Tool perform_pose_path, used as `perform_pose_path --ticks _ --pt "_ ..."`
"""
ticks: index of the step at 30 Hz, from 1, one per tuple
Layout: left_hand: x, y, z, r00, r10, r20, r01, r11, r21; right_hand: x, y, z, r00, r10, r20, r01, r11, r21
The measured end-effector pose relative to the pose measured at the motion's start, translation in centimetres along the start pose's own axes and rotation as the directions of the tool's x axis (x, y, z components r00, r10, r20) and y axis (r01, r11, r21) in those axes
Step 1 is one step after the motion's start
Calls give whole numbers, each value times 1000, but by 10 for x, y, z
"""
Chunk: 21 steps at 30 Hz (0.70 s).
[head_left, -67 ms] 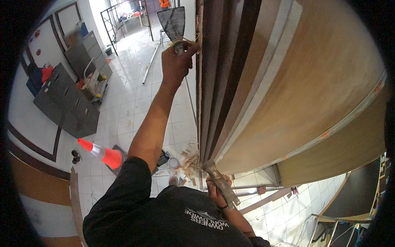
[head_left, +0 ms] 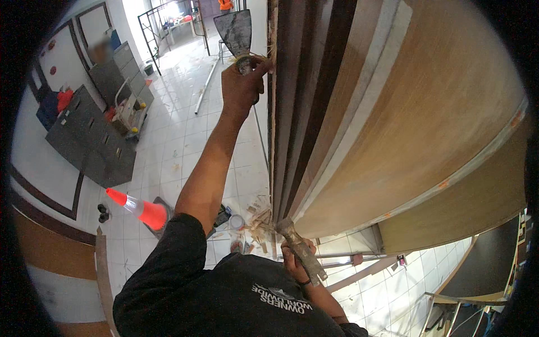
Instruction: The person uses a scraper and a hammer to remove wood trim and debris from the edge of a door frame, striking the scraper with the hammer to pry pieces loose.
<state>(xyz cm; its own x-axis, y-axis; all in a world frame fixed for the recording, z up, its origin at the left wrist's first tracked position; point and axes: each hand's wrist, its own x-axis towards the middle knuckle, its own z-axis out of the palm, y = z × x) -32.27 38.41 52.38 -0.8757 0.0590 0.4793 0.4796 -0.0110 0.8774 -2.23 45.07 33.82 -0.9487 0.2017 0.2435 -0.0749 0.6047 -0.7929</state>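
Observation:
Raised on the left, my left hand (head_left: 240, 90) is closed round the handle of a scraper (head_left: 233, 32), whose broad, stained metal blade points up and away from me. The thumb and finger reach to the rough, splintered edge (head_left: 273, 84) of a dark brown wooden frame (head_left: 306, 73). Low and close to my body, my right hand (head_left: 293, 259) grips a worn hammer (head_left: 302, 250). Its head lies over the hand, one end near the frame's lower part, and hides most of the handle.
A large tan panel (head_left: 415, 123) stands right of the frame. Wood scraps (head_left: 259, 222) litter the tiled floor below, beside a round container (head_left: 236, 222). An orange traffic cone (head_left: 151, 215), grey cabinets (head_left: 92, 137) and a loaded trolley (head_left: 132, 115) stand left. Scaffolding (head_left: 174, 33) is farther off.
Almost nothing differs. The scraper's blade has tilted very slightly to the left; the hammer stays in the same place.

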Motion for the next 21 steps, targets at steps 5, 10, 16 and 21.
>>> perform_pose_path --ticks 5,10,16,21 --pt "-21 3 11 993 -65 -94 45 978 -203 -4 -7 -6 996 87 0 -87 986 140" --pt "-33 -37 10 975 -221 6 147 631 -762 -16 1 -6 995 -51 -82 47 998 -52" --pt "-37 -45 0 981 -194 0 167 848 -502 -22 10 -17 998 -15 -56 6 989 -150" --pt "-24 -8 8 998 26 -56 -41 958 -284 -19 29 -2 985 -156 -70 140 972 -190"
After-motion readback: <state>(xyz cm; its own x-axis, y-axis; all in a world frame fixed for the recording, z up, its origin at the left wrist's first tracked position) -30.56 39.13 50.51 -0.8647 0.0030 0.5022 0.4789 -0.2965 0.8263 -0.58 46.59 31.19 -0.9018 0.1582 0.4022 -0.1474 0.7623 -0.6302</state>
